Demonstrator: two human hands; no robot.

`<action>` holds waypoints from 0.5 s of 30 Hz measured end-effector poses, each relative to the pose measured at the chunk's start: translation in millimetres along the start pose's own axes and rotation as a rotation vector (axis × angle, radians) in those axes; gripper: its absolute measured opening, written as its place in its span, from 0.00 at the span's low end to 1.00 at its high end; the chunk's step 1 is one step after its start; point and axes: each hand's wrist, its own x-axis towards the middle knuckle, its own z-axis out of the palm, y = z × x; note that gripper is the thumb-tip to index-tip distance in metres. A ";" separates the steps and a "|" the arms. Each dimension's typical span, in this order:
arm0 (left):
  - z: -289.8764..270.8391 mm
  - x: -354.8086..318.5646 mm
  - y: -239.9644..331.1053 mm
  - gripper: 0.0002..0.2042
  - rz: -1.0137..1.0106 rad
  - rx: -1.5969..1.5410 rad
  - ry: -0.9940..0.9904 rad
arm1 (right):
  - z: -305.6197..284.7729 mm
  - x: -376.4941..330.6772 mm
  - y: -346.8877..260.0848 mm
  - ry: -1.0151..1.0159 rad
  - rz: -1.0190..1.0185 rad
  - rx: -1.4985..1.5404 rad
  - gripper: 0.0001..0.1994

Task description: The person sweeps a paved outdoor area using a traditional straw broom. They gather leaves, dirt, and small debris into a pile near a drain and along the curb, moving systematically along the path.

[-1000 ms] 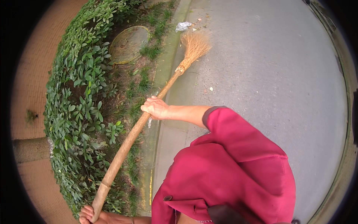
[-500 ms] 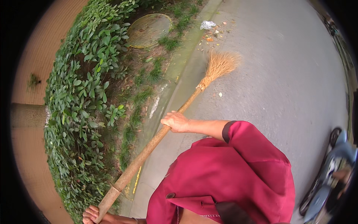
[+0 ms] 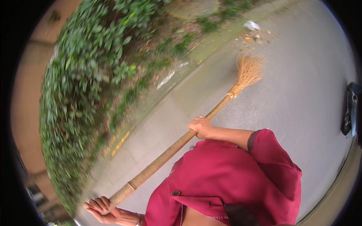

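Note:
A long broom [image 3: 162,159] with a thick bamboo handle slants from the lower left up to the right. My right hand [image 3: 202,127] is closed around the handle's middle, below the binding. My left hand [image 3: 102,211] holds the thick end at the lower left, its fingers curled over the top. The straw-coloured bristles [image 3: 249,71] fan out over the grey pavement. Just beyond them lie scattered leaves [image 3: 248,40] and a crumpled silvery wrapper [image 3: 252,25], near the curb.
A leafy green hedge [image 3: 86,83] runs along the left, with a grass strip [image 3: 151,67] and a low curb [image 3: 211,54] beside it. A round cover [image 3: 194,8] lies in the soil at the top. A two-wheeler [image 3: 350,109] is partly seen at the right edge.
The view has turned, so the curb slants more. Both hands and the broom have shifted rightward in the picture, the bristles now pointing more upward. The two-wheeler appears higher and mostly out of view.

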 end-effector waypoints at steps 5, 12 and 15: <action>7.2 -29.8 3.0 0.09 0.042 -0.087 0.004 | -5.5 -22.2 -1.4 -0.024 -0.055 -0.016 0.06; 11.1 -100.8 27.1 0.09 0.119 -0.049 0.244 | -13.1 -50.5 -25.8 -0.225 -0.111 -0.052 0.05; 7.3 -140.3 57.5 0.10 0.113 -0.027 0.288 | -25.1 -62.1 -45.2 -0.470 -0.169 -0.043 0.06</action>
